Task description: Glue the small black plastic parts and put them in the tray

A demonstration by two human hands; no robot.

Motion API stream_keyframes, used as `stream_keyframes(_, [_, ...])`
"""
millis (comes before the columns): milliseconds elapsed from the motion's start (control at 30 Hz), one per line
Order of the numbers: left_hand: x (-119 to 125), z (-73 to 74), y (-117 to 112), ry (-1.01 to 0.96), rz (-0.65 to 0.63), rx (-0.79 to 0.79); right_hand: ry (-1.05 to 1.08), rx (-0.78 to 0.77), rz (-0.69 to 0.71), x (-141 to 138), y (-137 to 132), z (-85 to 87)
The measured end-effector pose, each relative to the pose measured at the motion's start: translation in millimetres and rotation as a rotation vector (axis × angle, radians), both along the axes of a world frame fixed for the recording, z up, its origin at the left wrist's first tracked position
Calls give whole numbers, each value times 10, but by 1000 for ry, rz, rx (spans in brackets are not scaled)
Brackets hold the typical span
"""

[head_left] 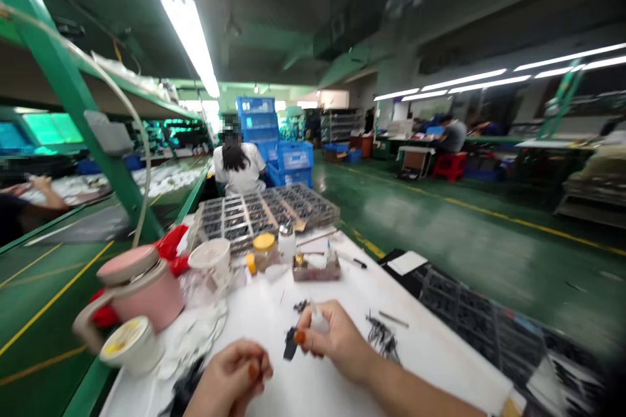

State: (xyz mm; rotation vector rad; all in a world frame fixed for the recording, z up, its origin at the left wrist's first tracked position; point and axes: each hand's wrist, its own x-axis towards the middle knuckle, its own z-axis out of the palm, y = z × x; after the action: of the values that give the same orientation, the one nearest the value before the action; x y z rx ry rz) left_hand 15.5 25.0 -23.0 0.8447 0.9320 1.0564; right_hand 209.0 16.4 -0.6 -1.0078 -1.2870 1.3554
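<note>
Over the white tabletop (264, 313), my right hand (335, 339) is closed with thumb and fingers pinched. A small flat black piece (290, 344) hangs at its fingertips. Something whitish and translucent, perhaps a small bottle (320, 320), shows within the same hand, blurred. To the left, my left hand (232, 374) has its fingers curled together; whether anything is in them is hidden. Just beyond the right hand lie a few small black parts (300, 305). A heap of thin black parts (383, 337) lies right of the hand, near a thin stick (394, 319).
A pink mug (147, 293), a white tub (132, 345) and a white bucket (211, 264) stand at left. Behind are a yellow-lidded jar (265, 247), a small box (316, 270) and compartment trays (239, 215). More trays (469, 319) flank the right. Other people sit farther off.
</note>
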Motion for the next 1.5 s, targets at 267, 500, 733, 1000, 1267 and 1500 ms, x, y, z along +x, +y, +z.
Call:
stream_keyframes(267, [110, 11, -101, -312, -69, -58, -57, 85, 195, 58, -92, 82])
stream_keyframes(500, [158, -44, -126, -343, -151, -34, -133, 126, 246, 50, -148, 65])
stream_keyframes(733, [215, -43, -123, -320, -142, -71, -168, 153, 206, 43, -143, 70])
stream_keyframes(1000, [225, -5, -134, -315, -146, -51, -169, 123, 203, 36, -146, 68])
stream_keyframes(1267, [214, -49, -120, -310, -157, -31, -167, 108, 220, 33, -141, 70])
stream_keyframes(1500, [208, -33, -125, -292, -150, -28, -170, 103, 220, 30, -141, 62])
